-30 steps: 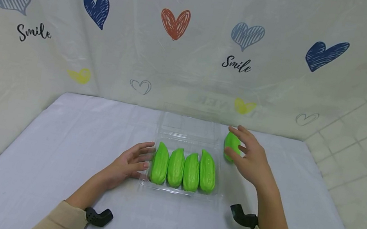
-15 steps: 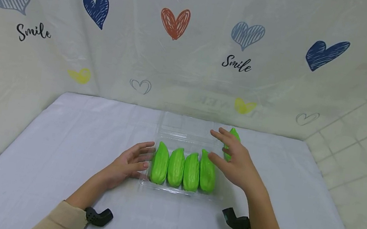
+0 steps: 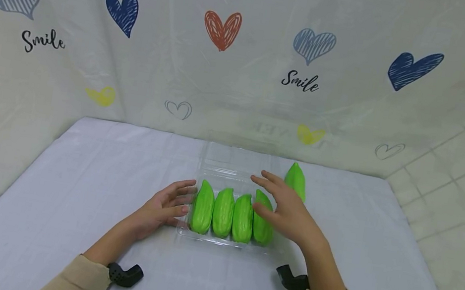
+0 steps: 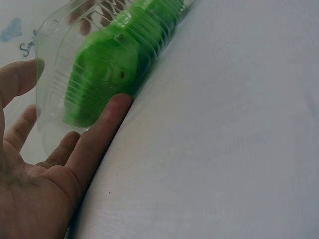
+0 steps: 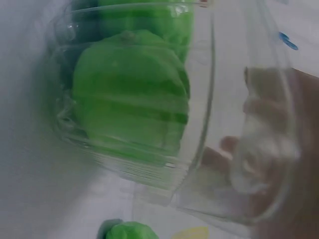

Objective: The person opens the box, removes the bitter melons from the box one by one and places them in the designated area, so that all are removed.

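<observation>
Head view: four green ribbed pieces (image 3: 223,212) stand side by side in a clear plastic container (image 3: 218,241) on the white-covered surface (image 3: 73,181), its transparent lid (image 3: 237,158) folded open on the far side. The left hand (image 3: 160,207), fingers loosely extended and gripping nothing, rests at the container's left side. The right hand (image 3: 287,209), fingers spread and holding nothing, hangs over the rightmost piece, partly covering it. A fifth green piece (image 3: 296,180) lies outside the container, beyond the right hand. Left wrist view: fingers apart, one straight along the container's lower wall, green showing through the plastic. Right wrist view: the right hand appears blurred behind the clear plastic; contact cannot be told.
</observation>
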A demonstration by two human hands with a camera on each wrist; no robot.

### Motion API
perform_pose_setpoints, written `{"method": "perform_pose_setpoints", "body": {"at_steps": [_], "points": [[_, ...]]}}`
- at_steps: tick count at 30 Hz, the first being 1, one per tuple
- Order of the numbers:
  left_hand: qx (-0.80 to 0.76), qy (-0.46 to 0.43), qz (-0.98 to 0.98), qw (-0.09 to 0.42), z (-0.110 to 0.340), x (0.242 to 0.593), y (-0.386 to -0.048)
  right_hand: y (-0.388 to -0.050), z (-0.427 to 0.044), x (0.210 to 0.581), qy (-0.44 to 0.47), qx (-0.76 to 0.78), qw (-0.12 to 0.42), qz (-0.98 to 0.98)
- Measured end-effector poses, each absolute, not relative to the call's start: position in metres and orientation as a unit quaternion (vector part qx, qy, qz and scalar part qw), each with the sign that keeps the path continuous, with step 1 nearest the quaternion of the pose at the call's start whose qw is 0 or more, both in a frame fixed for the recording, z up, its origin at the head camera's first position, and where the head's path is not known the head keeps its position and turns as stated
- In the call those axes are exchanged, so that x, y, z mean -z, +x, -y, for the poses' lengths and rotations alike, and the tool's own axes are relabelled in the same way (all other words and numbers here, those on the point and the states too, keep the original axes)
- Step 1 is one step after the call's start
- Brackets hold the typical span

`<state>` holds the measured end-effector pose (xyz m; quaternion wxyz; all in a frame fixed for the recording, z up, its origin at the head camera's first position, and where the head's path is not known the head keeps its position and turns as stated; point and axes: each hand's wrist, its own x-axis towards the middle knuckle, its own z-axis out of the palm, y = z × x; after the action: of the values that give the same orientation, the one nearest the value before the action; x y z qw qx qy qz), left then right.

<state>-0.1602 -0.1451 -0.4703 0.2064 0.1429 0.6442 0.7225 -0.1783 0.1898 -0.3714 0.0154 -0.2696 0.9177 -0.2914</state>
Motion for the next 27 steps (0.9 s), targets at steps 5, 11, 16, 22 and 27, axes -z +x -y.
{"method": "perform_pose_setpoints", "body": {"at_steps": [5, 11, 16, 22, 27], "points": [[-0.725, 0.141, -0.642, 0.207, 0.145, 0.470, -0.160, -0.179, -0.188, 0.378, -0.276, 0.236, 0.006, -0.932], [-0.725, 0.137, -0.643, 0.209, 0.144, 0.469, -0.160, -0.179, -0.186, 0.383, -0.271, 0.201, 0.007, -0.941], [-0.725, 0.141, -0.642, 0.208, 0.145, 0.471, -0.161, -0.178, -0.183, 0.385, -0.279, 0.180, 0.008, -0.943], [-0.724, 0.140, -0.643, 0.209, 0.145, 0.470, -0.160, -0.176, -0.181, 0.386, -0.281, 0.169, 0.000, -0.945], [-0.724, 0.139, -0.642, 0.209, 0.145, 0.470, -0.160, -0.177, -0.180, 0.387, -0.289, 0.176, 0.014, -0.941]]}}
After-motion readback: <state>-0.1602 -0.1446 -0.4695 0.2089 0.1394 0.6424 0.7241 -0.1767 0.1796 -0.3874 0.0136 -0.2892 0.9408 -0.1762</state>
